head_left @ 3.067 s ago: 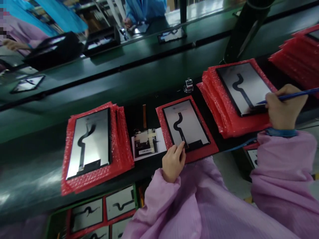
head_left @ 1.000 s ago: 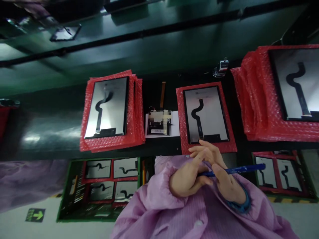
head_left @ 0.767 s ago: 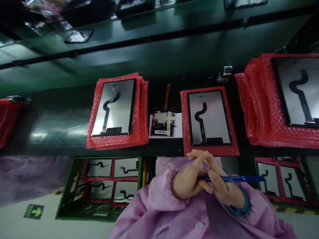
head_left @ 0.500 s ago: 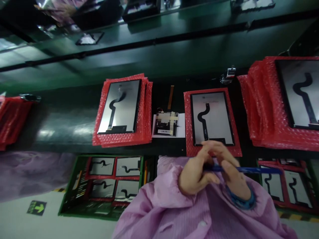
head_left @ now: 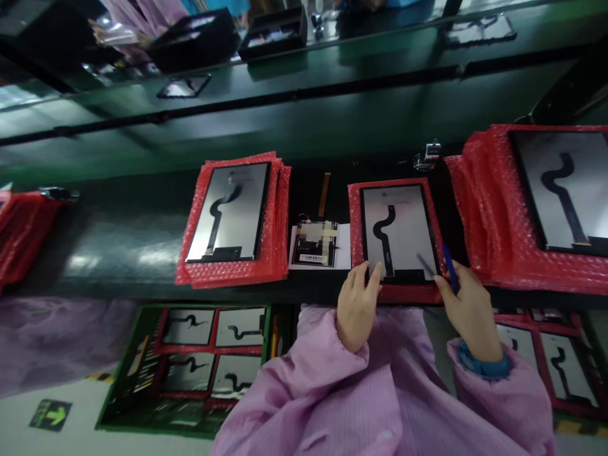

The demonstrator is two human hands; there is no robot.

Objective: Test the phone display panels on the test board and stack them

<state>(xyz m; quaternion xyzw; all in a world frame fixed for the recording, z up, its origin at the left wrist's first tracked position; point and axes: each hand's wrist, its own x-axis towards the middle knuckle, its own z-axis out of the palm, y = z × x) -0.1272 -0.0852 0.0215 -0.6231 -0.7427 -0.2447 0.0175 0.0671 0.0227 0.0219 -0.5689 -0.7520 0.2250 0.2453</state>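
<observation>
In front of me a display panel with a black curved flex cable lies on a red bubble-wrap sleeve. My left hand rests at the panel's lower left corner, fingers stretched out and slightly apart. A blue pen stands in my right hand, which is at the lower right corner with its thumb by the panel's edge. Left of the panel, a small circuit board with tape sits on white paper, an orange flex strip reaching up from it.
Stacked red sleeves topped by panels lie left and right on the dark bench. Green crates with more panels stand below. A metal clip-like object is behind the panel. A co-worker's purple sleeve shows at left.
My hands have come apart and moved up to the panel's two lower corners. The pen has swung from lying sideways to pointing up and away from me. The view has shifted slightly.
</observation>
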